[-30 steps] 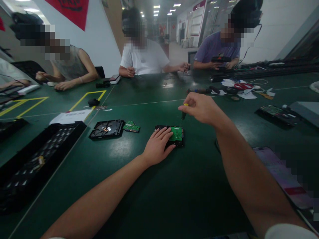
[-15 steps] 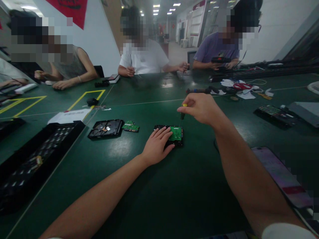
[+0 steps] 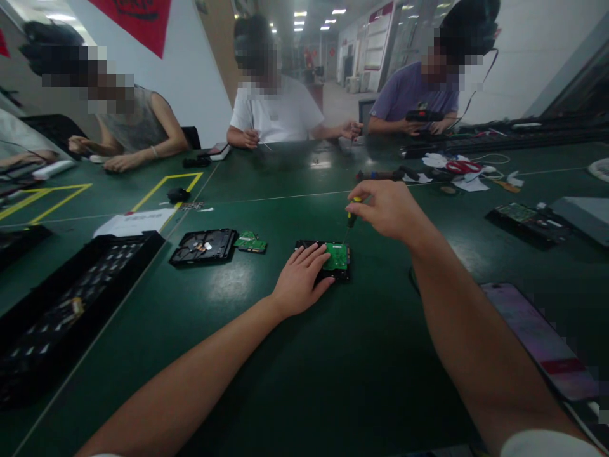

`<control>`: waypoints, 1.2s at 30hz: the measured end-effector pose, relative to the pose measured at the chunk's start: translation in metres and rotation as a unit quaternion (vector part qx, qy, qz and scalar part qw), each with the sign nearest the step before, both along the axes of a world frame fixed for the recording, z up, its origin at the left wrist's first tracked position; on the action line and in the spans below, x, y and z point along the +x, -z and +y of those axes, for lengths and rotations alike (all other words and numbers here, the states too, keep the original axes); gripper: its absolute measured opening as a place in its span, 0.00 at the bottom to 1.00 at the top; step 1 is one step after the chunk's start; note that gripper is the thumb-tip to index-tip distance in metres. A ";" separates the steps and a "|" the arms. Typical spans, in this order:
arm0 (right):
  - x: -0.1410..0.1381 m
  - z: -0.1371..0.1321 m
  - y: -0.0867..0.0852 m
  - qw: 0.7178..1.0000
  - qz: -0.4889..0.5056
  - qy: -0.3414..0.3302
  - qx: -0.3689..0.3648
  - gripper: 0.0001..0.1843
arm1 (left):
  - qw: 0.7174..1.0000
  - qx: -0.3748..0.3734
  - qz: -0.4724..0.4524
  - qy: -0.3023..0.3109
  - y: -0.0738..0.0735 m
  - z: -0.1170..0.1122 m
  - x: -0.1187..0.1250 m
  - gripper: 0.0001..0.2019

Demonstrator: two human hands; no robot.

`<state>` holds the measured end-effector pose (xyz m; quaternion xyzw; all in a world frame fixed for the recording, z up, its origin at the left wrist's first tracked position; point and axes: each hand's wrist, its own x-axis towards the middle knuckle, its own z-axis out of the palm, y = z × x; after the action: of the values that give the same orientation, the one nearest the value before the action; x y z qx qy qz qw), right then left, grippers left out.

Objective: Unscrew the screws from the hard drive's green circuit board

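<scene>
A hard drive (image 3: 337, 256) lies on the green table with its circuit board facing up. Flat across its left part rests my left hand (image 3: 304, 279), fingers stretched out and nothing gripped. My right hand (image 3: 385, 208) pinches the handle of a screwdriver (image 3: 351, 217), black and yellow, held nearly upright. Its thin shaft points down to the far right corner of the drive; whether the tip sits in a screw is too small to tell. Left of my left hand lie loose green circuit boards (image 3: 250, 242) beside a second hard drive (image 3: 203, 246).
A long black tray (image 3: 143, 244) with small parts stands at the left, near a white paper (image 3: 136, 222). To the right lie a phone (image 3: 537, 339) and another drive with a board (image 3: 521, 222). Rags and cables (image 3: 459, 166) lie farther back. Several people sit across the table.
The screwdriver's handle has turned slightly between my right fingers, showing more yellow. My left hand stays on the hard drive. The whole view has shifted a little.
</scene>
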<state>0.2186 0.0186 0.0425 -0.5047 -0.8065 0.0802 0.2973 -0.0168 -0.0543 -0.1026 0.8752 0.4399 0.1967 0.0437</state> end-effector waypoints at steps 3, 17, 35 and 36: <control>-0.001 0.001 0.000 1.000 -0.002 0.010 -0.004 0.09 | 1.000 -0.001 0.001 -0.001 0.001 0.000 0.000 0.27; -0.001 0.002 0.003 0.999 -0.033 0.013 0.025 0.07 | 1.000 0.001 0.006 0.000 0.004 0.002 -0.001 0.28; -0.002 0.005 0.007 0.998 -0.042 0.043 0.031 0.09 | 1.000 0.003 0.005 0.001 0.002 0.001 0.000 0.28; -0.001 0.006 0.007 0.998 -0.041 0.034 0.033 0.08 | 1.000 0.003 0.005 0.000 0.002 0.001 0.000 0.28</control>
<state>0.2175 0.0244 0.0357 -0.5242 -0.8027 0.0229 0.2834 -0.0170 -0.0534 -0.1045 0.8764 0.4392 0.1937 0.0391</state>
